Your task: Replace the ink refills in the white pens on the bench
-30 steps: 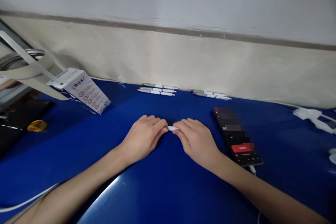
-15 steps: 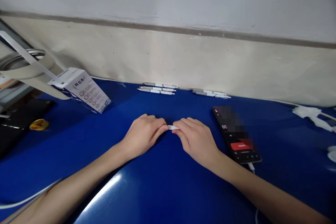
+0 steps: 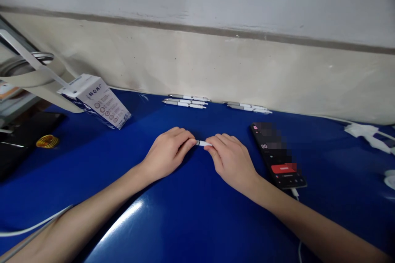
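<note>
Both my hands rest on the blue table near its middle, fingertips meeting. Between them lies a white pen, of which only a short stretch shows. My left hand pinches one end of it with curled fingers. My right hand grips the other end the same way. Most of the pen is hidden under my fingers.
Two small groups of white pens lie by the wall: one at centre, one to its right. A phone with a lit screen lies right of my right hand, cable attached. A white carton leans at left; a yellow coil and white cables lie at the edges.
The hands stay together on the pen. A little more of the pen shows between the fingertips, and the view has shifted slightly downward.
</note>
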